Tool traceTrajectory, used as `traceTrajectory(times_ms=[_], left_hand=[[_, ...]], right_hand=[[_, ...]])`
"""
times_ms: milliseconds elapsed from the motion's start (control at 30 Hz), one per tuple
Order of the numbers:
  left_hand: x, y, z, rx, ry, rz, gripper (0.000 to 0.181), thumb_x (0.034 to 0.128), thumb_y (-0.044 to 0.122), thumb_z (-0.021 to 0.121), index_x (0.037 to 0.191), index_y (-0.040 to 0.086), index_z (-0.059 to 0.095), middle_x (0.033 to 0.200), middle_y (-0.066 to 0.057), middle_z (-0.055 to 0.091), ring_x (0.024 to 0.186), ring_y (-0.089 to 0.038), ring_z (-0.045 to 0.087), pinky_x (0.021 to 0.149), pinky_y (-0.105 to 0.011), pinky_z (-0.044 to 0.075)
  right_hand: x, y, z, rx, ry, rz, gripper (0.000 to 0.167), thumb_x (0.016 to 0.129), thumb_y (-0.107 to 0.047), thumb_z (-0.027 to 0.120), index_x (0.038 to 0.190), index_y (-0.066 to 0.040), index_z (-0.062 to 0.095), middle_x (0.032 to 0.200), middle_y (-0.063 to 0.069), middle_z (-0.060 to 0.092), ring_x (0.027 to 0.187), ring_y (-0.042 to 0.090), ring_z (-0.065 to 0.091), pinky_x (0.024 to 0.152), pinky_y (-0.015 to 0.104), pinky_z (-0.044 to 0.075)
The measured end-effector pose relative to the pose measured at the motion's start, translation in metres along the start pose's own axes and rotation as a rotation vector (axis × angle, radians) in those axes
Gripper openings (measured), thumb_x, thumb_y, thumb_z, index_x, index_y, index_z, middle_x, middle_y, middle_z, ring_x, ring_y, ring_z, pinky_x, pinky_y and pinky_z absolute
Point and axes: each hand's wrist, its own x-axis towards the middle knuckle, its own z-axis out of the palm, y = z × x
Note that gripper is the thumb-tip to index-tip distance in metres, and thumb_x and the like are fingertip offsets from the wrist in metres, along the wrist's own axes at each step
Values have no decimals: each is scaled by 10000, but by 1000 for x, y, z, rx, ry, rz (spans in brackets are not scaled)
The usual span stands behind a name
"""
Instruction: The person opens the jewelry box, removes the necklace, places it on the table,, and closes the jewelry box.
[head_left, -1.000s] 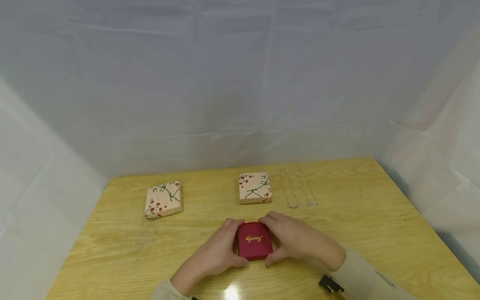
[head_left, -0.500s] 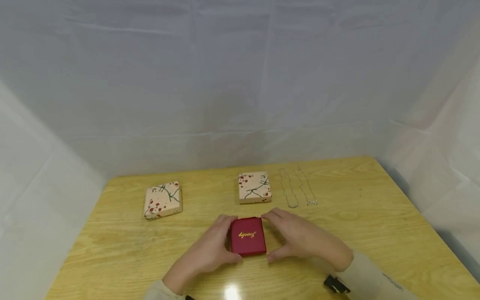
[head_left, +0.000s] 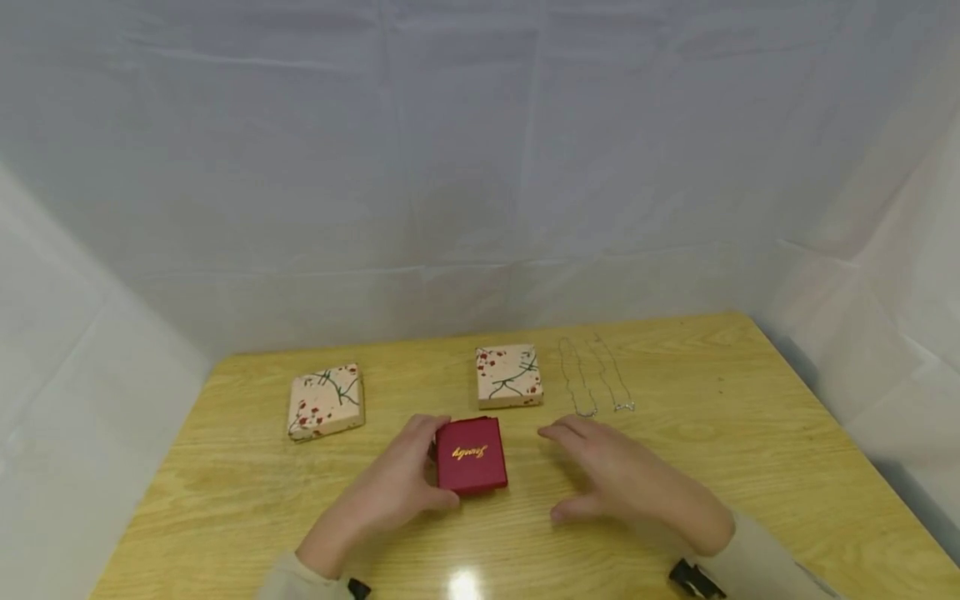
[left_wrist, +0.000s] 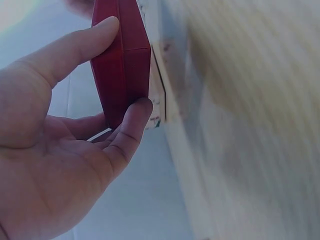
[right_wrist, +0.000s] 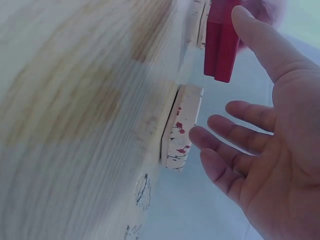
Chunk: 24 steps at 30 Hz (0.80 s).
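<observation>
A dark red jewelry box (head_left: 471,455) with gold lettering on its lid is held by my left hand (head_left: 397,479) at its left side. In the left wrist view, the thumb lies on one face of the red box (left_wrist: 121,60) and fingers curl under the opposite side; the box is lifted off the wooden table. My right hand (head_left: 618,475) is apart from the box, to its right, with fingers spread and nothing between them. The right wrist view shows this palm (right_wrist: 295,150) facing the box, its fingers relaxed.
Two cream boxes with red blossoms lie farther back, one floral box (head_left: 327,402) at left and another floral box (head_left: 510,376) at centre. Two thin chain necklaces (head_left: 579,379) lie right of the centre one. White cloth (head_left: 465,167) hangs behind the wooden table (head_left: 750,467).
The red box has moved left and slightly away from me with my left hand. My right hand has let go of it and drawn off to the right.
</observation>
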Motion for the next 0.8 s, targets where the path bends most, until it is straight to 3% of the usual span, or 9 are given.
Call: traceTrajectory(times_ms=[300,567,800], left_hand=[[7,-6,-21,35,38,-59,1014,756,97,967,1585,-40,399,1441,-136,546,1058,-180,619,962,-411,566],[17,-19,-43,41,24,-64,988,810,85,931,1600,-52,355,1403,-159,549,1077,-228,621,937,-414,581],[32,-28,-60,119,0,-67,982,839,134,916,1604,-62,332,1437,-206,527,1106,-272,623,962,-470,563]], right_hand=[[-14,3,-1,-36,41,-22,929,857,-639,811,1558,-114,502,1491,40,550,1380,269,524,1159,509,441],[-26,5,1,-59,80,-49,941,876,-661,779,1579,-115,474,1550,100,509,1426,319,479,1170,566,407],[-35,5,6,-102,119,-62,972,874,-717,738,1602,-145,442,1583,113,479,1437,320,465,1166,574,407]])
